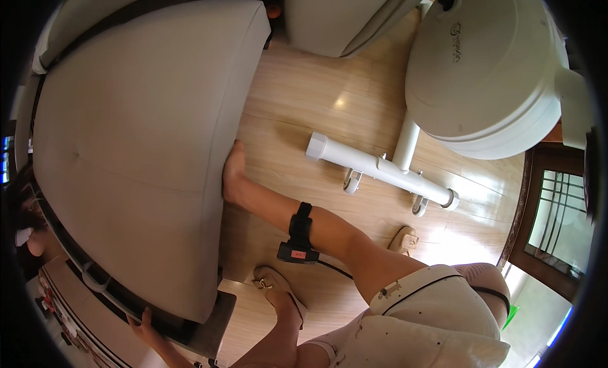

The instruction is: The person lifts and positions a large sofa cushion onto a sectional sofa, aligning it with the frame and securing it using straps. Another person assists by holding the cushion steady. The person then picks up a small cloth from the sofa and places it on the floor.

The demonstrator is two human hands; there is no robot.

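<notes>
A large beige padded sofa seat (139, 133) fills the left side, with a dark frame (82, 260) along its lower left edge. My right hand (233, 175) presses against the seat's right side, its fingers bent round the lower edge and mostly hidden. A black strap with a small box (297, 251) sits on that forearm. At the bottom left, my left hand (145, 333) grips the frame edge at the seat's near end; its thumb and a finger show against the dark rim.
A white rounded machine (487, 70) stands at upper right on a tubular base (380, 168) with castors. Another beige padded piece (335, 19) lies at the top. My sandalled feet (272, 282) are on the wooden floor (304, 95). A glazed brown door (554, 209) is far right.
</notes>
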